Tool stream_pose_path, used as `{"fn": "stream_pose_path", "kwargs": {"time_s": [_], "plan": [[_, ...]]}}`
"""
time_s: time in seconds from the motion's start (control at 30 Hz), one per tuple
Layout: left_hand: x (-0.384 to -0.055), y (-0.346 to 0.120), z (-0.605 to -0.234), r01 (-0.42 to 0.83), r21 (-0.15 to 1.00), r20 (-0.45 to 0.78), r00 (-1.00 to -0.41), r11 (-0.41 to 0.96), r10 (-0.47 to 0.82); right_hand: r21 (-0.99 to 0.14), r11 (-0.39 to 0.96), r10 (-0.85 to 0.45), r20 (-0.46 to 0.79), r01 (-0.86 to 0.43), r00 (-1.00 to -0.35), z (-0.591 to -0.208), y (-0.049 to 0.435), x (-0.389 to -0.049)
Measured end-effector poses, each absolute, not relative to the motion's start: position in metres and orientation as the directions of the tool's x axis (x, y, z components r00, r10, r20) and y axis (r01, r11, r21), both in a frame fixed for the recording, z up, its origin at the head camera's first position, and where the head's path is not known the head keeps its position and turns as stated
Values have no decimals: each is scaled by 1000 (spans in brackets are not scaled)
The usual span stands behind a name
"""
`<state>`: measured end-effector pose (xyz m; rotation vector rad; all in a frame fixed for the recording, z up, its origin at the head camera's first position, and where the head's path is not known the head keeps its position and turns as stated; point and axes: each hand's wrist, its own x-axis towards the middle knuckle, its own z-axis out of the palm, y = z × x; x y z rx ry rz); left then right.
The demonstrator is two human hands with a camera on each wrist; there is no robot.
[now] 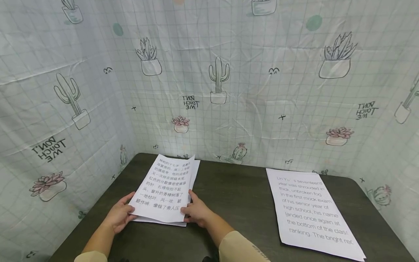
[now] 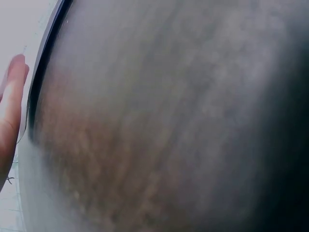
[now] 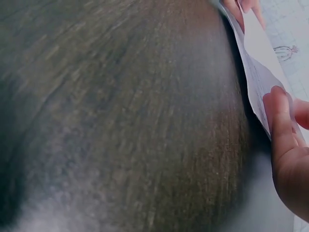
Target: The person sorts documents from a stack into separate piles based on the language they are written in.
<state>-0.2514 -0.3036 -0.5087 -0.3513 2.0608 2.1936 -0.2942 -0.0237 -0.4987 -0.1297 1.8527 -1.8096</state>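
Note:
A white sheet printed with Chinese characters [image 1: 160,189] lies over more white paper [image 1: 197,169], whose edges show at the right and bottom. My left hand [image 1: 118,214] grips the sheet's lower left corner, thumb on top. At the lower right edge my right hand [image 1: 198,211] pinches the sheet, with the index finger reaching up along its side. In the right wrist view, the right hand [image 3: 289,154] holds the paper [image 3: 263,53] by its near end, and the sheet bows between the hands. Only some fingers [image 2: 12,106] show at the left wrist view's edge.
A stack of white pages with English text [image 1: 307,211] lies on the right of the dark wooden table [image 1: 235,203]. A pale curtain with cactus drawings [image 1: 248,120] hangs behind the table and along both sides.

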Motion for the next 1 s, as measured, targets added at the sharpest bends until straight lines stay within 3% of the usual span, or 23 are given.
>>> {"fn": "stream_pose_path", "kwargs": {"time_s": [0.23,0.47,0.7,1.0], "plan": [[-254,-299,-505,-251,968,-248,-958,3,-144,-956,111,-426,-292,271,-856,-499,-24,-289],[-258,-294,-499,-256,946,-207,-949,201,-237,-962,139,-427,-273,236,-862,-493,-24,-285],[-258,-296,-486,-272,915,-181,-937,298,-298,-950,236,-389,-285,205,-876,-482,-21,-283],[-253,-279,-464,-230,815,-109,-962,532,-249,-943,329,-402,-178,39,-898,-467,5,-284]]}}
